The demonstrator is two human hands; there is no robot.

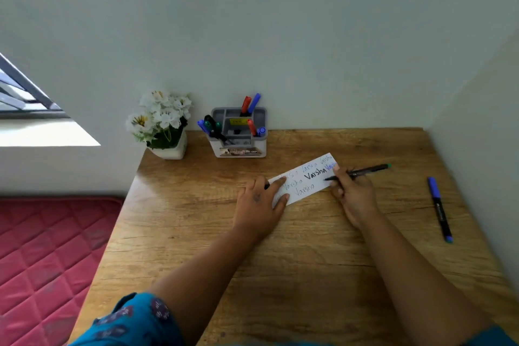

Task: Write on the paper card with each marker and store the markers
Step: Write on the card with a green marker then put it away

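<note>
Head view: the paper card (304,178) lay on the desk (309,247), its long axis running from near left to far right. The left hand (259,202) pressed its near-left end with relaxed fingers. The right hand (354,191) gripped a green-ended marker (362,171), tip on the card, tail pointing right. "Varsha" was legible in repeated lines. A capped blue marker (439,208) lay well right; others stood in the grey organizer (238,132).

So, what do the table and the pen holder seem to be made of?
The table looks like wood or a wood-print laminate: brown grain lines, slight sheen near the left edge. The pen holder seems to be moulded plastic, grey and white, matte, with smooth rounded compartments.
</note>
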